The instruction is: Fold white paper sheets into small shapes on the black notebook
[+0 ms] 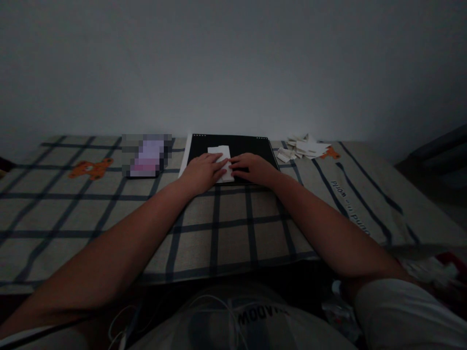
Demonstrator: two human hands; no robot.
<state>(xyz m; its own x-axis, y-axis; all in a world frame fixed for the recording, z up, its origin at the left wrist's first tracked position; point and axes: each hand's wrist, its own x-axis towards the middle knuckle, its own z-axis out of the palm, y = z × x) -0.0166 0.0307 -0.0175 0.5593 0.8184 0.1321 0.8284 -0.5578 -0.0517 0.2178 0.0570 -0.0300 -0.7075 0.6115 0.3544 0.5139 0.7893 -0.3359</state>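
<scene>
A folded piece of white paper (223, 151) lies on a flat black board or folder (251, 144). My left hand (204, 171) rests across the paper's left part, its fingers stretched out and apart. From the other side, my right hand (252, 167) reaches the paper's right edge with its fingertips, with a gap between thumb and fingers. The two hands almost meet over the paper. Whether any fingertip grips beneath the edge cannot be made out in the dim light.
A phone (148, 156), partly pixelated, lies to the left on the checked tablecloth (197, 233). Several scraps of white paper (304, 148) are heaped on the right. Behind the table stands a plain wall (233, 68). A white cable (215, 297) hangs near my lap.
</scene>
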